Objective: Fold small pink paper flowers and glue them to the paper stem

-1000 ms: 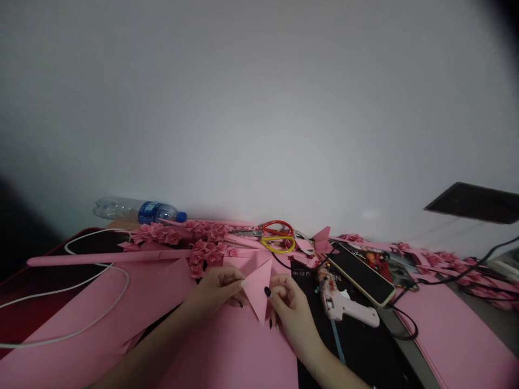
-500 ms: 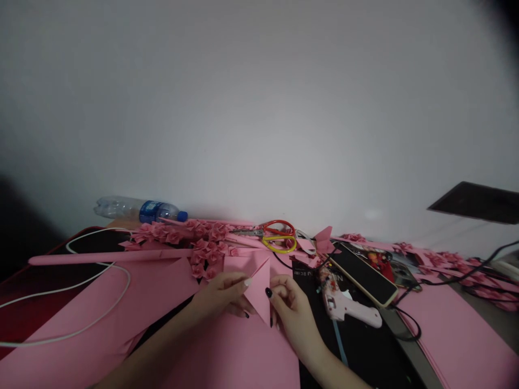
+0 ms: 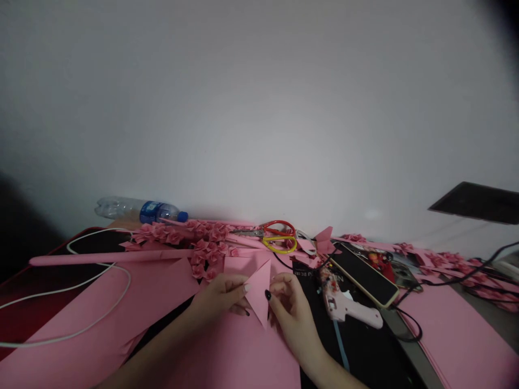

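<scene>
Between my two hands is a piece of pink paper (image 3: 259, 294) folded into a triangle, one point up and one down. My left hand (image 3: 225, 294) pinches its left corner between thumb and fingers. On the right edge, the thumb and fingers of my right hand (image 3: 290, 308) close on the paper; some of those fingertips are hidden behind it. Below lies a large pink sheet (image 3: 243, 356). Just beyond my hands are several folded pink paper flowers (image 3: 208, 251) and a pair of scissors (image 3: 279, 237) with red and yellow handles.
A pink glue gun (image 3: 351, 309) and a phone (image 3: 365, 273) lie to the right, with black cables around them. A stack of pink paper (image 3: 458, 335) is farther right. At left are a rolled pink paper stick (image 3: 109, 257), a white cable (image 3: 130, 281) and a plastic bottle (image 3: 141, 209).
The folded paper has tilted slightly, its lower point shifting a little left and down. Both hands keep their hold, moving only slightly.
</scene>
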Demonstrator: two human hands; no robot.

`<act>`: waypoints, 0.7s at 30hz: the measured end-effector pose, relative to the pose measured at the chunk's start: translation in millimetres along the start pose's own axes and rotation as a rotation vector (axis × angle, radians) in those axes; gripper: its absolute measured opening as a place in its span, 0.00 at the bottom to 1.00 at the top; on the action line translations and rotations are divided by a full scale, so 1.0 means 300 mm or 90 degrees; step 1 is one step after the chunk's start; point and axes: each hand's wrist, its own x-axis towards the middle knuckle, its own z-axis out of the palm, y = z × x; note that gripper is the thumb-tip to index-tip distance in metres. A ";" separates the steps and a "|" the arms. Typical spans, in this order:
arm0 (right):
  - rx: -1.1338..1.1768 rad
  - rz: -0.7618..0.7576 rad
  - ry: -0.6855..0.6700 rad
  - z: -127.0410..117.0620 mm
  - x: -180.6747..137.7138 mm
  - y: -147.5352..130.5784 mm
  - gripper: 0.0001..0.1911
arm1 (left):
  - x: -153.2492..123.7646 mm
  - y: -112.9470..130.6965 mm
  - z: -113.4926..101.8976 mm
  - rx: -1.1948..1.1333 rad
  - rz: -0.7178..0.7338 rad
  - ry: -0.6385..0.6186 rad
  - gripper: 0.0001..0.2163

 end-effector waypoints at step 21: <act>-0.300 -0.097 -0.107 -0.016 -0.012 0.009 0.28 | -0.002 -0.003 0.020 -0.112 -0.042 0.030 0.29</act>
